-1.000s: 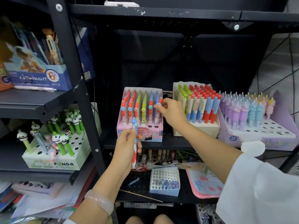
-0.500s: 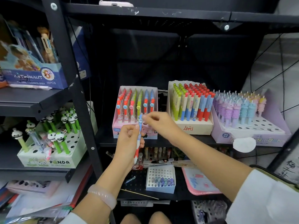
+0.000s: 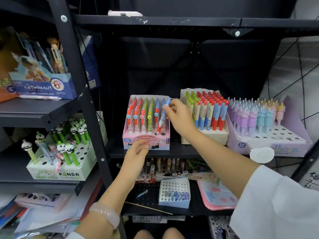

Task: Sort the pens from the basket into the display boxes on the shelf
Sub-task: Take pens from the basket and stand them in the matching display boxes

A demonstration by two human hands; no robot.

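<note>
Item: pen [image 3: 163, 116], blue cap end, white barrel, red-orange tip; one of the retractable eraser type, to my eye.
Landmark: pink display box [image 3: 146, 142] on the middle shelf [image 3: 189, 153]; all places below are given against it.
Location of item: over the box's right front corner, tip just above or at an open hole in the front row; I cannot tell whether it has entered.
Long axis: near upright, tilted so the cap end leans up and to the right, away from the box's rows.
Pointing: red tip down toward the hole, blue cap up.
Right hand [image 3: 179, 118]: to the right of the box, grip closed on the pen's upper barrel, fingers pinching just below the cap.
Left hand [image 3: 136, 154]: in front of the box's printed face, fingers loosely curled, holding nothing; touching the box or not, I cannot tell.
Handling, my judgement: light, stiff plastic, smooth and a little slippery; not fragile, though the clip could snag on neighbours.
Where I would hold: high on the barrel, as now, leaving the lower half free to slide into the hole.
Neighbours: cream box [image 3: 205, 135] just right of the landmark; purple box [image 3: 276, 149] beyond that.
Basket: not identifiable in view.
</note>
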